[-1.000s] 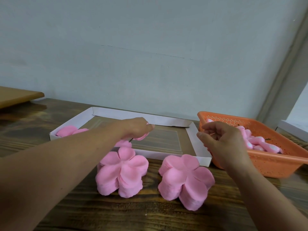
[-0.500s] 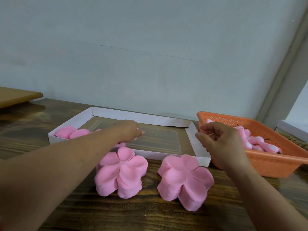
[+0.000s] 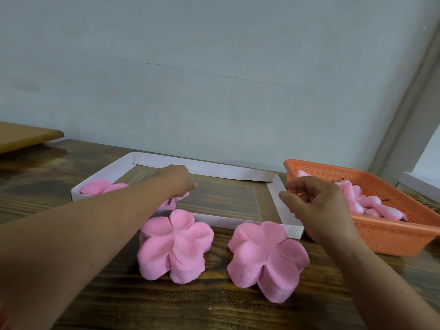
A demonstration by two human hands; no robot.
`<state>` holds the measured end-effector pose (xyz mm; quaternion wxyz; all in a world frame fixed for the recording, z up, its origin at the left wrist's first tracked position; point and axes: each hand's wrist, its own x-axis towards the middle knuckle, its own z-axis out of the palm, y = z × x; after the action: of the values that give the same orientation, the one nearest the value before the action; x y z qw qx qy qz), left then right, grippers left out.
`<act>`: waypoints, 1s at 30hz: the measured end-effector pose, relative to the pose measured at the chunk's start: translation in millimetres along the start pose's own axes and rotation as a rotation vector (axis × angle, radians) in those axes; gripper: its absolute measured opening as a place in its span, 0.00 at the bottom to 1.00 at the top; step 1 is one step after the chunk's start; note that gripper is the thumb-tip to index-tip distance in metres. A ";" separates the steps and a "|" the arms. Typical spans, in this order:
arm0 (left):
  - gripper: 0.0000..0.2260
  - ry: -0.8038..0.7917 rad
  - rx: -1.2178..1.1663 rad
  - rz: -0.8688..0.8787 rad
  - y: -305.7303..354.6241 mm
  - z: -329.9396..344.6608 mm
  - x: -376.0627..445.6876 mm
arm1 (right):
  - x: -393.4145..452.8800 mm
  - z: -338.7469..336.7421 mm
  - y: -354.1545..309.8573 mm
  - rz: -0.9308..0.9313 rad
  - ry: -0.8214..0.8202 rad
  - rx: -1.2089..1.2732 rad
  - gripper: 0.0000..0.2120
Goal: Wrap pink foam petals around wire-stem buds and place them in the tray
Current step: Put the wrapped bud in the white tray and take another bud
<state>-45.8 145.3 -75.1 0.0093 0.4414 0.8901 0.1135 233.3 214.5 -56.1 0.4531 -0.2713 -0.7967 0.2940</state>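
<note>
Left hand (image 3: pixel 177 181) lowered into white tray (image 3: pixel 202 166) since earlier, fingers curled around wrapped bud (image 3: pixel 170 203) near front wall.
Right hand (image 3: pixel 316 201) loosely curled, contents indiscernible, beside orange basket (image 3: pixel 390 236); petal stacks (image 3: pixel 175 246) on dark wood table (image 3: pixel 119 301), pale wall (image 3: pixel 214 67) behind.

Two pink petal stacks (image 3: pixel 175 246) (image 3: pixel 267 257) are seen on the dark brown wood-grain table (image 3: pixel 142 303). White tray (image 3: pixel 226 171), floor shown in brown grain; pink wrapped buds (image 3: pixel 100 188) at its left end. Orange perforated basket (image 3: pixel 390 236) at the right edge, filled with pink and whitish buds (image 3: pixel 371 203). Tan board (image 3: pixel 21 136) at the far left corner.
</note>
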 end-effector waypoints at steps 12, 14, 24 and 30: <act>0.15 -0.071 0.037 0.226 24.5 -3.0 -8.5 | -1.4 -0.5 -4.1 0.007 0.008 -0.016 0.12; 0.16 -0.115 0.028 0.216 20.8 -0.6 -8.9 | -1.3 -0.6 -4.1 0.011 0.007 -0.021 0.11; 0.16 -0.199 -0.008 0.092 1.6 6.9 -3.1 | 0.0 -2.2 -3.8 0.028 0.008 -0.008 0.10; 0.14 -0.154 0.029 0.050 -5.3 7.8 -3.5 | 0.8 -3.5 -1.9 0.032 0.019 -0.026 0.10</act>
<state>-46.9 141.0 -84.1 0.0684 0.4709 0.8770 0.0667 235.8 214.5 -52.8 0.4524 -0.2924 -0.7917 0.2883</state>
